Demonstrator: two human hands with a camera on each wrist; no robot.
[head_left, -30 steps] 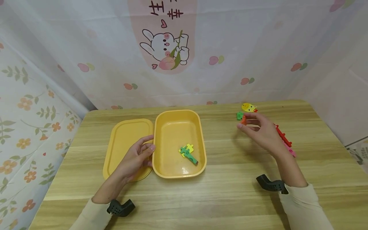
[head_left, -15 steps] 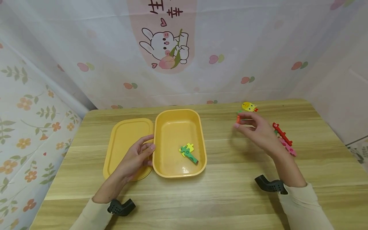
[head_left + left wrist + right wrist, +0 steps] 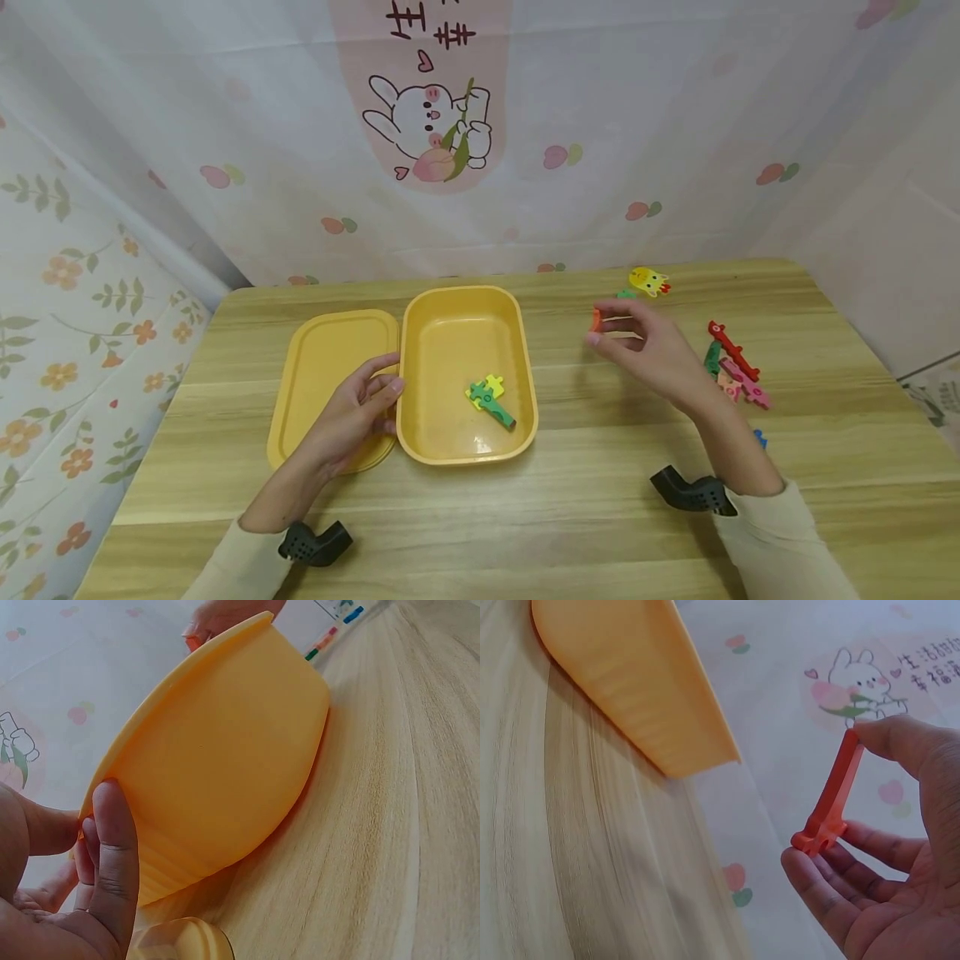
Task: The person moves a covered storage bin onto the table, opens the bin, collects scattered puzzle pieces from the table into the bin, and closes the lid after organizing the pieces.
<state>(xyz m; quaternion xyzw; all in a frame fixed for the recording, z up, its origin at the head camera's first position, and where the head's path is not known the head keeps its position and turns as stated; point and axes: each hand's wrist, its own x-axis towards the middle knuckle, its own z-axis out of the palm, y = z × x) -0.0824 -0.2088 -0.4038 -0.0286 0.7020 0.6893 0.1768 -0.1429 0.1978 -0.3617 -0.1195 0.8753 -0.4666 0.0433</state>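
Note:
My right hand (image 3: 654, 357) holds an orange puzzle piece (image 3: 831, 795) between thumb and fingertips, up above the table to the right of the yellow box. The right wrist view shows its slim bar and knobbed end. At the left side of the yellow box (image 3: 528, 333), my left hand (image 3: 360, 408) grips the rim; the left wrist view shows thumb and finger at the edge. Inside the box, a green puzzle piece (image 3: 497, 409) overlaps a yellow puzzle piece (image 3: 495, 383).
The box's yellow lid (image 3: 322, 350) lies to its left. A giraffe-head piece (image 3: 647, 281) and a green piece (image 3: 626, 294) lie at the back right. Red (image 3: 735, 352), pink (image 3: 746, 385), green and blue (image 3: 761, 437) pieces lie by the right forearm. A printed curtain (image 3: 600, 125) hangs behind the table.
My right hand has lifted the orange puzzle piece and moved it left, away from the green piece, uncovering more pieces on the right. The left hand and the box stay put.

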